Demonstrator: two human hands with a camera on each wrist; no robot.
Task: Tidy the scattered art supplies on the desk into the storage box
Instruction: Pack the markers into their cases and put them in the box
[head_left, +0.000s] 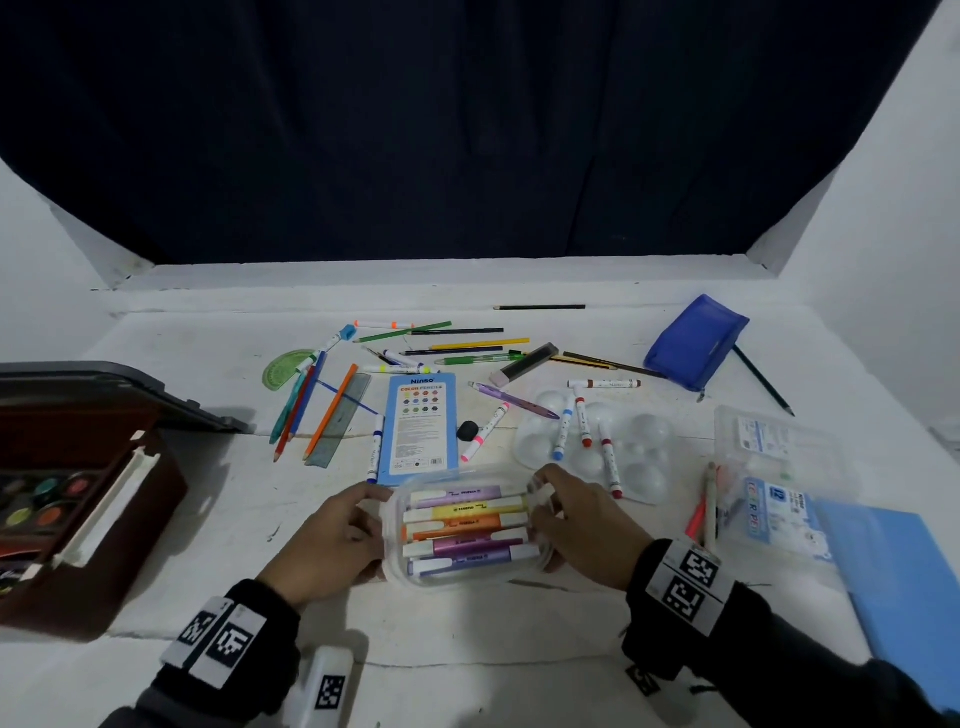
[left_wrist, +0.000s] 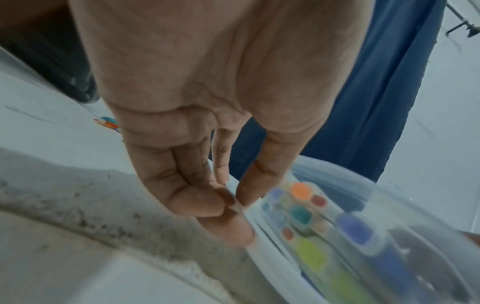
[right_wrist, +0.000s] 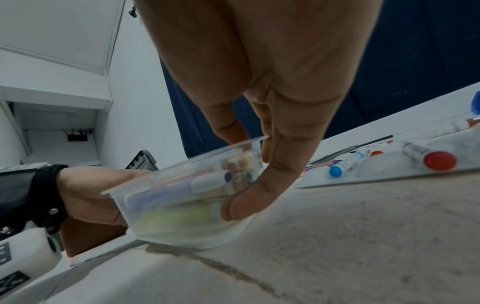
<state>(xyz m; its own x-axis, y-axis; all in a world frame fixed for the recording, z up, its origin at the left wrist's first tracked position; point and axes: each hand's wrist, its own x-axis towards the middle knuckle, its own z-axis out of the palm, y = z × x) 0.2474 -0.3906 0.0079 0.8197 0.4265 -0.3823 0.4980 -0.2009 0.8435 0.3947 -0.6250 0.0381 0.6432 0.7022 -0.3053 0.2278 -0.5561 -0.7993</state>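
Facing up: "Ninso" pencil box

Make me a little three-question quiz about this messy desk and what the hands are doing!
1. True or false: both hands hold the clear plastic case of highlighters.
2. Which side of the white desk has the open brown storage box? A) left B) right C) far edge
3. Fill in: the blue fabric pencil pouch lies at the far ____ of the desk.

Key: 1 true, the left hand and right hand grip its two ends. 2 A. 3 right.
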